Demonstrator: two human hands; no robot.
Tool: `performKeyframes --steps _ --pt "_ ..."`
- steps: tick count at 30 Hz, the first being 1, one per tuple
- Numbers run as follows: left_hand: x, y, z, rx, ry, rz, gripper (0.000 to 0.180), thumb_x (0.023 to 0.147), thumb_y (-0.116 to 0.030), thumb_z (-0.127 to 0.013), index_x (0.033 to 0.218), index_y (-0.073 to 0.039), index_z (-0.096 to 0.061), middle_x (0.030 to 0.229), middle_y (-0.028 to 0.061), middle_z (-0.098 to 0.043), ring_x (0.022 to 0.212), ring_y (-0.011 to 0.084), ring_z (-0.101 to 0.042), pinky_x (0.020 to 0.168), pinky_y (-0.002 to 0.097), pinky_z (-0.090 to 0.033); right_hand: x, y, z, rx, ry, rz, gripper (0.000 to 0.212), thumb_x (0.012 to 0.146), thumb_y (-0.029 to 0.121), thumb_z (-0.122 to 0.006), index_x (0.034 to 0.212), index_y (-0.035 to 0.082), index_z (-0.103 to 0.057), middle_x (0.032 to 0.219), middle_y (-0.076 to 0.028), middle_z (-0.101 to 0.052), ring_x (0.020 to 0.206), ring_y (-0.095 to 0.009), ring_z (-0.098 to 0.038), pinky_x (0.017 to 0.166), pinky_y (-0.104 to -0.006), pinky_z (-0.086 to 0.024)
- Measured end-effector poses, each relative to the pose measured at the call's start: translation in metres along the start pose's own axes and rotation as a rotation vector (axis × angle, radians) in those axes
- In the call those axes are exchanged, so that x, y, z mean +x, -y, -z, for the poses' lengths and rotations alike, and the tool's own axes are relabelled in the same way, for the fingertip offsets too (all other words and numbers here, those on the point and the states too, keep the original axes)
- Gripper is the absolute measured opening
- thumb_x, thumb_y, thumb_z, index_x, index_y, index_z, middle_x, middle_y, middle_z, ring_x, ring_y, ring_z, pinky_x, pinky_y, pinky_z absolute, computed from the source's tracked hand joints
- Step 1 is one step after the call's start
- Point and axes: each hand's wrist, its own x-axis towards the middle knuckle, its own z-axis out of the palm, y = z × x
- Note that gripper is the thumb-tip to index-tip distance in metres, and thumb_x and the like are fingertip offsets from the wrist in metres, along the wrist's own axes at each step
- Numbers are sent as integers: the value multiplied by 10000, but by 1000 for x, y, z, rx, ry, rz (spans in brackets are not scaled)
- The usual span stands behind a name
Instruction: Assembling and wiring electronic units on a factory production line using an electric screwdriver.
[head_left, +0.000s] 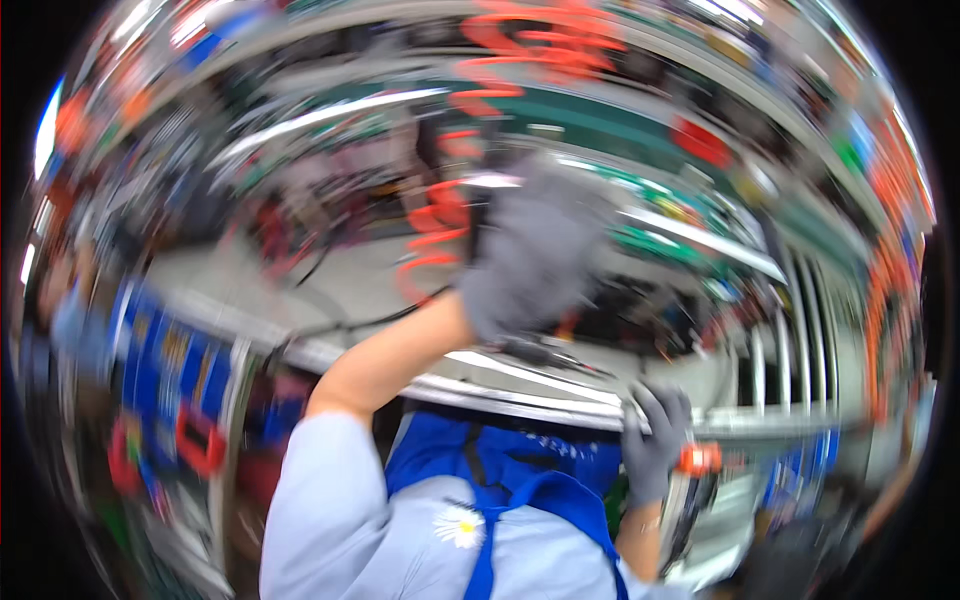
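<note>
My left hand (545, 245), in a grey glove, is raised over the middle of the bench and smeared by motion. Its fingers are hidden, and a dark upright shape (481, 225) shows along its left side; whether the hand holds it I cannot tell. Lower and to the right, my right hand (655, 440), also gloved in grey, is at the bench's front edge. Its fingers are bent around the right end of a long, pale metal strip (540, 378) that slants along that edge. A dark, slim tool (540, 352) lies just behind the strip.
An orange coiled hose (435, 220) hangs down left of my left hand. Blurred cables and parts cover the back of the bench (370, 285). A red bin (700, 142) is on the back shelf. Upright metal bars (785, 340) stand at right, above an orange object (700, 459).
</note>
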Motion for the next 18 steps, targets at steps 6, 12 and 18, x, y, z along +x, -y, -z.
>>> performKeyframes --steps 6,12,18 --pt "-93 -2 73 410 -293 -338 304 829 -315 -630 1052 -112 -662 1034 10 -609 1101 241 -574 1086 499 -387 -30 -2 -39 161 116 -121 263 874 36 -628 1125 -30 -666 1203 -186 -605 1078 -315 -593 934 -394 -467" --pt "-280 110 213 868 -2 943 503 824 -211 -636 1281 -13 -559 1283 237 -576 1183 376 -561 1050 417 -435 -3 20 -69 223 312 -4 308 876 55 -643 1180 14 -667 1260 -171 -608 1174 -320 -581 998 -413 -439" --pt "-433 250 371 975 414 1473 392 879 -410 -582 1054 -85 -715 1062 205 -702 970 398 -675 875 520 -511 26 79 -91 319 328 82 345 784 34 -647 1129 13 -640 1209 -159 -621 1107 -367 -578 990 -455 -424"
